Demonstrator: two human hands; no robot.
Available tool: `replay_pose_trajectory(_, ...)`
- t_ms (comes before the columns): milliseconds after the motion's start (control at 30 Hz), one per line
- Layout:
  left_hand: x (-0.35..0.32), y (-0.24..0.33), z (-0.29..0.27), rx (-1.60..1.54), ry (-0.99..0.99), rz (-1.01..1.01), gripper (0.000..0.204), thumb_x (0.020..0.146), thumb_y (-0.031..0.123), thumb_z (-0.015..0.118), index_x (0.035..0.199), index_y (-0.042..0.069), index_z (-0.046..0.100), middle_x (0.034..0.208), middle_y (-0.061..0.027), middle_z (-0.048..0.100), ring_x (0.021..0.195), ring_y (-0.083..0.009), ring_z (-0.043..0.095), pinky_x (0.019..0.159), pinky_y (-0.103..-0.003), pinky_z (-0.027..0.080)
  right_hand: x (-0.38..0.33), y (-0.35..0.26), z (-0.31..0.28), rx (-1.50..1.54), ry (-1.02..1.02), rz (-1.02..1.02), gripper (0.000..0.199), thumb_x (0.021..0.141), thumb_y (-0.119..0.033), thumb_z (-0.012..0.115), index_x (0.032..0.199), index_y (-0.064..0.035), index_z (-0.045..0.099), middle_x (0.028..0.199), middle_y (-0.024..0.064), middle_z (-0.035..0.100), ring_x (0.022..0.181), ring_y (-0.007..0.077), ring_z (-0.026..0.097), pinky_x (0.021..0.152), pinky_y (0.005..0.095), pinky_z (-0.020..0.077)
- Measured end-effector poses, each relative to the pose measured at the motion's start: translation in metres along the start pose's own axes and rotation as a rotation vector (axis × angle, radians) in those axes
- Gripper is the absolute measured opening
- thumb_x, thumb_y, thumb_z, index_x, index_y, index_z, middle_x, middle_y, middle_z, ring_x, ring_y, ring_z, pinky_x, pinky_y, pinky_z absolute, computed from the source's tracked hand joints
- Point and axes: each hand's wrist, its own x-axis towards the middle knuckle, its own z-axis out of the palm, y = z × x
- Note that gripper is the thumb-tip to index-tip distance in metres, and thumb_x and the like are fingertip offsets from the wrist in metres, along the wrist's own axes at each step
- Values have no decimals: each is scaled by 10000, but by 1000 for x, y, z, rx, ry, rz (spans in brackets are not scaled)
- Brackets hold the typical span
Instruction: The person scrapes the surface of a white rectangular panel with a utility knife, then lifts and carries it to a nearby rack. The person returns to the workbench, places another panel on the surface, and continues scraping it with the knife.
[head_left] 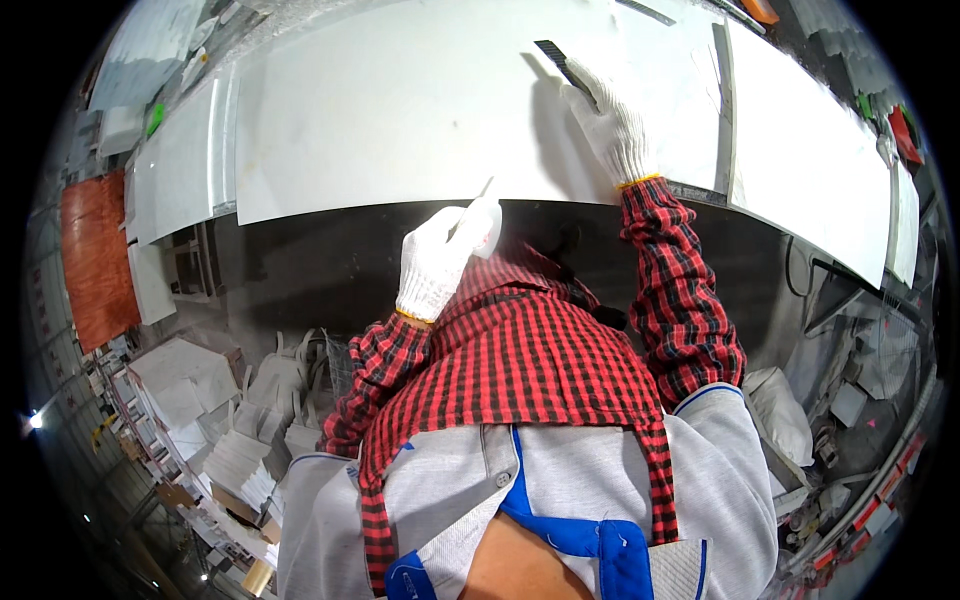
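My left hand (432, 258), in a white knit glove, is closed around a white squeeze bottle (486, 222) with a thin pointed nozzle. It is just in front of the near edge of a large white panel (350, 120). Over the panel, toward the right, my right hand (606, 120), gloved too, grips a flat dark strip-like tool (556, 60) whose end sticks out to the upper left. The tool's kind does not show. Its shadow and the hand's fall on the panel, and faint specks mark the surface.
Other white panels (800, 140) lie to the right, and narrower ones (180, 160) to the left. A reddish-brown sheet (100, 262) hangs at the far left. Stacked white pieces (245, 455) stand behind me on the left; a white sack (778, 415) sits at the right.
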Motion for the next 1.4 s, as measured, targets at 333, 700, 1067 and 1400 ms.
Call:
replay_pose_trajectory(333,4,7,-1,-25,-15,-50,295,936,265,669,1018,-15,710,803,-152,713,725,-178,697,644,-308,521,-1,-1,-1,12,-15,27,329,899,-304,713,1194,-160,715,902,89,717,754,238,686,685,321,538)
replay_pose_trajectory(700,6,6,-3,36,-33,-7,255,966,215,626,1014,-29,684,841,-114,682,721,-160,646,632,-287,502,-1,5,5,43,65,-20,333,888,-343,703,1196,-214,706,769,51,669,633,220,641,578,344,511)
replay_pose_trajectory(1067,7,-2,-2,33,-10,49,301,931,279,673,984,-15,710,763,-148,692,663,-180,671,604,-315,504,-2,7,6,60,68,-24,337,886,-349,702,1194,-210,704,777,53,672,654,228,649,590,345,514)
replay_pose_trajectory(1400,3,5,-4,47,-3,-10,293,936,283,673,961,-8,707,755,-145,684,647,-184,660,590,-312,494,-1,-1,-2,30,-22,43,334,887,-299,718,1189,-156,714,930,87,725,800,253,697,708,321,545)
